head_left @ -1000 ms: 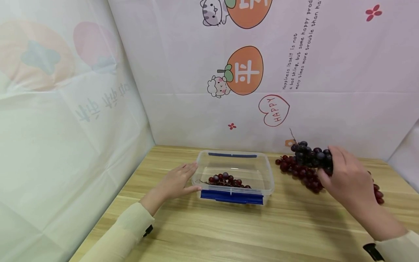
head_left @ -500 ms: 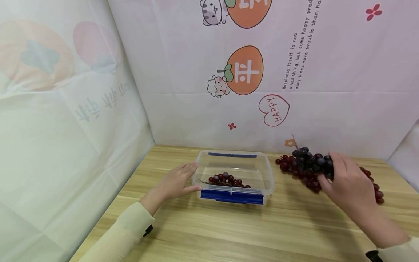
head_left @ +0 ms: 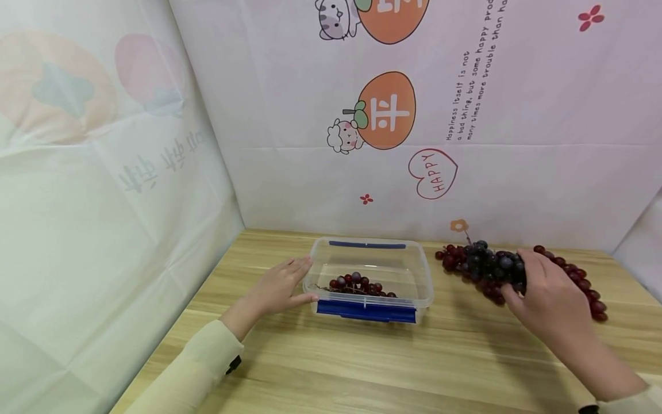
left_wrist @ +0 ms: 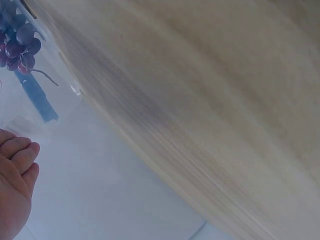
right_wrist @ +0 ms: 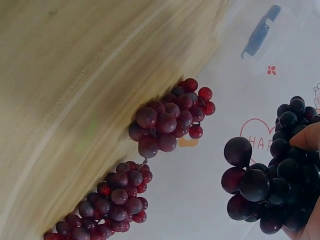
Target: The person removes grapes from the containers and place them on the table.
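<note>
My right hand grips a bunch of dark, nearly black grapes, its thin stem pointing up and back. In the right wrist view the dark grapes are pinched between thumb and fingers. Under and behind them on the table lies a bunch of red grapes, partly hidden. My left hand rests with extended fingers against the left side of a clear plastic box with blue clips. Inside the box lies a small bunch of red grapes. The left wrist view shows the left hand beside the box.
Another bunch of red grapes lies to the right, behind the right hand. The wooden table stretches forward of the box. A printed white sheet hangs behind the table, and a white sheet closes off the left side.
My right hand has lowered the dark grapes toward the red bunches on the table. More of the right-hand red bunch now shows. My left hand and the box have stayed still.
</note>
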